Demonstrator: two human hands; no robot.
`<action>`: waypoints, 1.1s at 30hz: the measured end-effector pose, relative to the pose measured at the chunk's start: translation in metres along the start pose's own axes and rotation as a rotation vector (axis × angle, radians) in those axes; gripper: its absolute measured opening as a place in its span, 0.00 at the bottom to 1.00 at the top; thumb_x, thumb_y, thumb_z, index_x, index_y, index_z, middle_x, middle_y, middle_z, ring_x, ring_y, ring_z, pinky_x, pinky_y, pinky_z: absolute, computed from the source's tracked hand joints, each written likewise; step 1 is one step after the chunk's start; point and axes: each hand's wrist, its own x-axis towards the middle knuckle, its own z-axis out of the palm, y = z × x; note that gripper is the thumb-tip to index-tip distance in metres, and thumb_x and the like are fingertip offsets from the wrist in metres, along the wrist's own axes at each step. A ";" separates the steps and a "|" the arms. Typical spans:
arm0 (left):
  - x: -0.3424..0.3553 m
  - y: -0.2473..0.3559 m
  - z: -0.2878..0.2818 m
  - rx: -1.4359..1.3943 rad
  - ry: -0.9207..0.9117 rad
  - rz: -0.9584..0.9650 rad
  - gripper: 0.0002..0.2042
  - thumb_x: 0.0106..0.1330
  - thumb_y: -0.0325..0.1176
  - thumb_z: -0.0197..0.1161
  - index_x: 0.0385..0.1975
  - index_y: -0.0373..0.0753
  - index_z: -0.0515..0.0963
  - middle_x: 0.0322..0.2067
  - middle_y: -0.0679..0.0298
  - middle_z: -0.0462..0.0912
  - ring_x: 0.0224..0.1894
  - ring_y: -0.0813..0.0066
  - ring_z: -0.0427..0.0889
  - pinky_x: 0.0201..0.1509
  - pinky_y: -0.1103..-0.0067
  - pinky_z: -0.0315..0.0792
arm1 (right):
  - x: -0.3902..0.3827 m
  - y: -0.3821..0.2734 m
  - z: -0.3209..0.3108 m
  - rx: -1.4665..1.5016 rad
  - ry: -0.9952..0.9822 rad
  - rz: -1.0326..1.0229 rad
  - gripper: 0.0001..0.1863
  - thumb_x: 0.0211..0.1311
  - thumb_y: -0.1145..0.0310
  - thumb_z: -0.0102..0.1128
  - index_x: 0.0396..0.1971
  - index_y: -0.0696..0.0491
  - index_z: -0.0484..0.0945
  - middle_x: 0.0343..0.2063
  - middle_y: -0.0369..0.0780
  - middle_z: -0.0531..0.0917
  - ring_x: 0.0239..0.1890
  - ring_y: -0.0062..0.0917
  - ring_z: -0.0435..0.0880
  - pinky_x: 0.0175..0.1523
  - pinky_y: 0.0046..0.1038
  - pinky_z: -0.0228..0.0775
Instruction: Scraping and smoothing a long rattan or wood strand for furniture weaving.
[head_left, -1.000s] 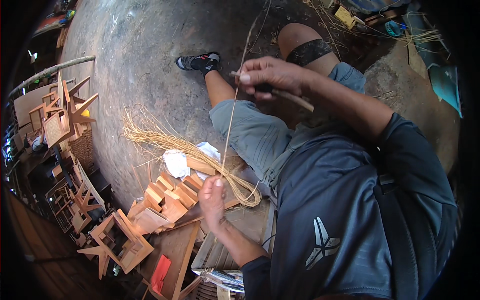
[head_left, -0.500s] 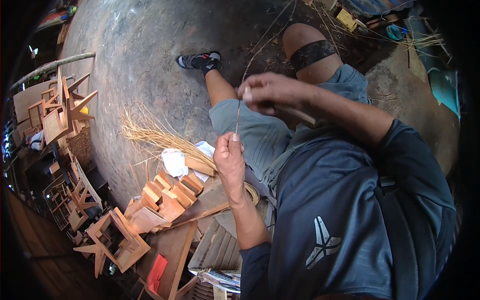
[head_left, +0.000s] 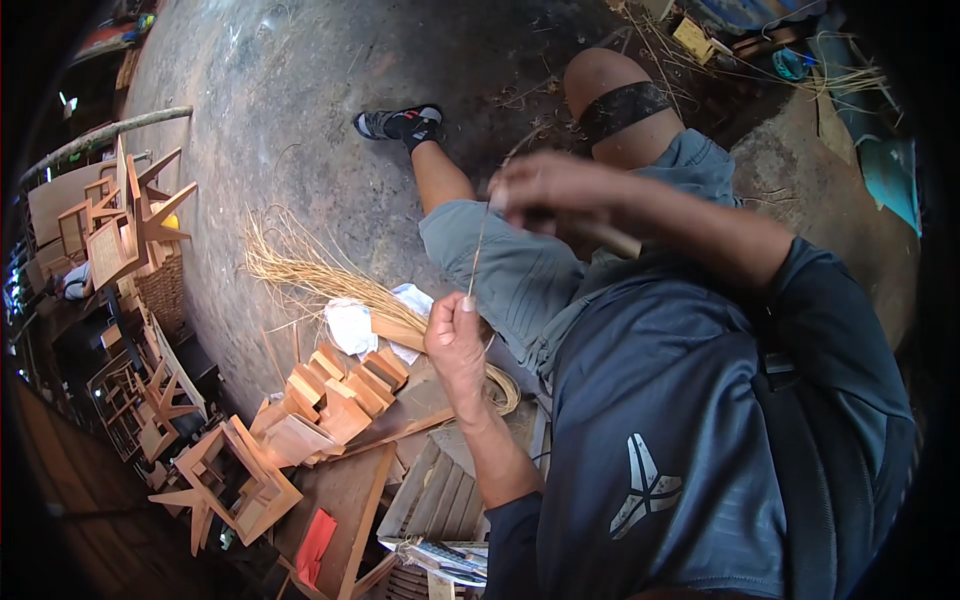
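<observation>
My left hand (head_left: 456, 338) is closed, thumb and fingers pinching the lower end of a thin rattan strip (head_left: 478, 248). The strip runs up over my left thigh to my right hand (head_left: 535, 190), which is smeared by motion but closed around it. From below my right palm juts a pale wooden handle (head_left: 615, 240); whatever tool it belongs to is hidden by the hand. Beyond my right hand the strip's far part trails toward the floor. Beside my left forearm lies a coil of rattan (head_left: 505, 390).
Left of my leg a bundle of rattan strips (head_left: 320, 275) lies by a white cloth (head_left: 350, 327). Wooden blocks (head_left: 345, 400) stand on a board, near a wooden frame (head_left: 240, 480) and a red piece (head_left: 315, 545). Scraps and a yellow block (head_left: 693, 38) lie beyond my right knee.
My left hand has dropped slightly and my right hand has shifted a little rightward, so more strip shows between them. The strip's far end has drawn in closer.
</observation>
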 end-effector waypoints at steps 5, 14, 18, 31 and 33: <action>0.010 0.004 0.022 0.091 -0.053 0.112 0.05 0.66 0.28 0.54 0.32 0.34 0.73 0.23 0.75 0.67 0.25 0.91 0.61 0.27 0.91 0.57 | -0.011 0.013 0.045 0.104 -0.122 0.094 0.14 0.58 0.61 0.59 0.34 0.55 0.69 0.21 0.33 0.74 0.15 0.14 0.68 0.17 0.16 0.56; -0.011 0.007 -0.028 0.097 -0.041 -0.030 0.04 0.64 0.28 0.57 0.32 0.34 0.74 0.24 0.75 0.70 0.26 0.90 0.63 0.30 0.91 0.59 | -0.006 -0.029 -0.024 0.126 -0.063 -0.026 0.11 0.60 0.62 0.58 0.30 0.54 0.70 0.19 0.33 0.74 0.13 0.14 0.68 0.16 0.16 0.57; -0.014 0.009 -0.039 0.092 -0.030 -0.043 0.04 0.64 0.27 0.57 0.32 0.34 0.74 0.23 0.75 0.70 0.25 0.91 0.63 0.28 0.91 0.58 | -0.009 -0.045 -0.038 0.076 0.066 -0.099 0.13 0.61 0.58 0.56 0.32 0.54 0.71 0.21 0.33 0.74 0.13 0.14 0.68 0.16 0.16 0.59; 0.003 0.002 0.009 -0.070 -0.065 -0.042 0.04 0.65 0.28 0.56 0.32 0.35 0.74 0.21 0.75 0.68 0.22 0.91 0.61 0.25 0.91 0.56 | -0.006 0.023 0.047 0.136 -0.153 0.087 0.12 0.59 0.63 0.60 0.32 0.55 0.71 0.19 0.33 0.74 0.15 0.14 0.69 0.19 0.16 0.58; -0.003 0.005 -0.002 -0.110 -0.074 -0.096 0.04 0.65 0.28 0.56 0.32 0.35 0.74 0.22 0.75 0.69 0.22 0.91 0.62 0.25 0.91 0.56 | -0.003 0.016 0.034 0.140 -0.130 0.068 0.12 0.58 0.62 0.60 0.30 0.55 0.72 0.20 0.34 0.75 0.15 0.15 0.69 0.18 0.16 0.57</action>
